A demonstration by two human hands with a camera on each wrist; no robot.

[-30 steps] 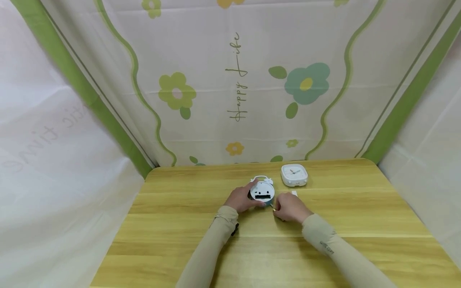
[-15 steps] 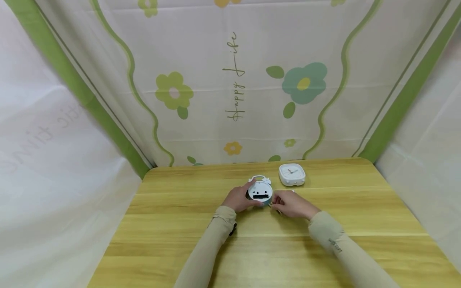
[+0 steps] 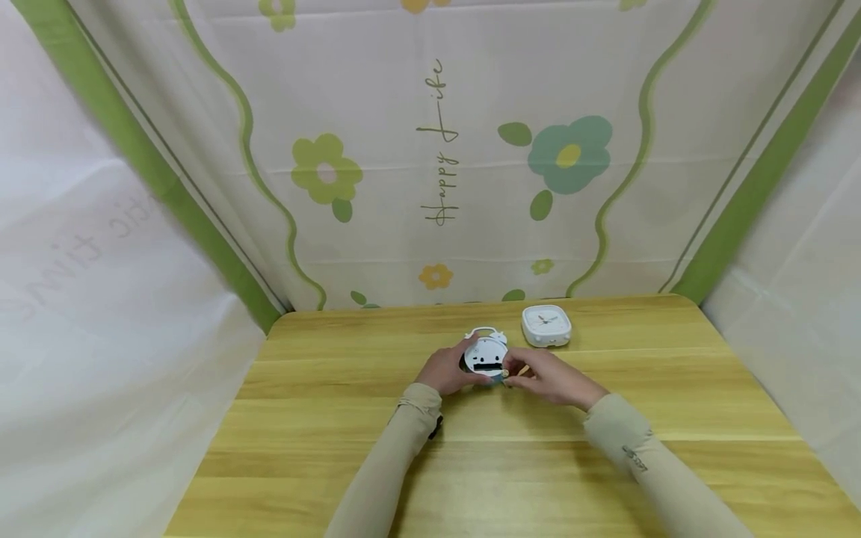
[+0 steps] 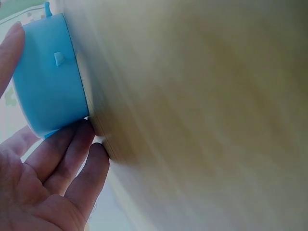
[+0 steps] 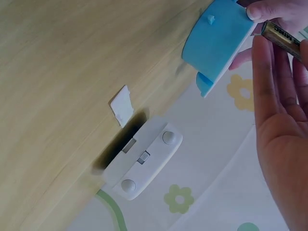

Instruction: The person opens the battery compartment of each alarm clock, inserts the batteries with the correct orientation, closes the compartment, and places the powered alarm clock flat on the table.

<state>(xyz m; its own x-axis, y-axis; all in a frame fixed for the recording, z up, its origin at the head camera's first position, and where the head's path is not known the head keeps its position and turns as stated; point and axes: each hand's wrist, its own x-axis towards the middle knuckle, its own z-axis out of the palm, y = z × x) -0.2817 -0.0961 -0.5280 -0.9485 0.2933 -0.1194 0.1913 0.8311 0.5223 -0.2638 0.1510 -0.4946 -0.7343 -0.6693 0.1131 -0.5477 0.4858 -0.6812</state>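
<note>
A round alarm clock (image 3: 486, 350) with a white back, twin bells and a handle lies back-up on the table. Its side is blue, and a dark battery slot (image 3: 487, 367) shows in the back. My left hand (image 3: 444, 371) grips the clock round its rim, thumb at the near edge. At the clock's right side, my right hand (image 3: 548, 376) pinches a small cylindrical battery (image 5: 281, 37) between thumb and fingers. In the right wrist view the battery is held just off the clock's back edge. A small white cover piece (image 5: 122, 106) lies on the table, hidden in the head view.
A white square clock (image 3: 546, 326) rests face-up behind my right hand, near the table's back edge. The wooden table (image 3: 323, 418) stretches out on both sides. A flower-printed curtain (image 3: 403, 246) hangs right behind it.
My right hand has come up from the table to the clock's right edge, turning its fingers toward the slot with the battery. The left hand and clock stay in place.
</note>
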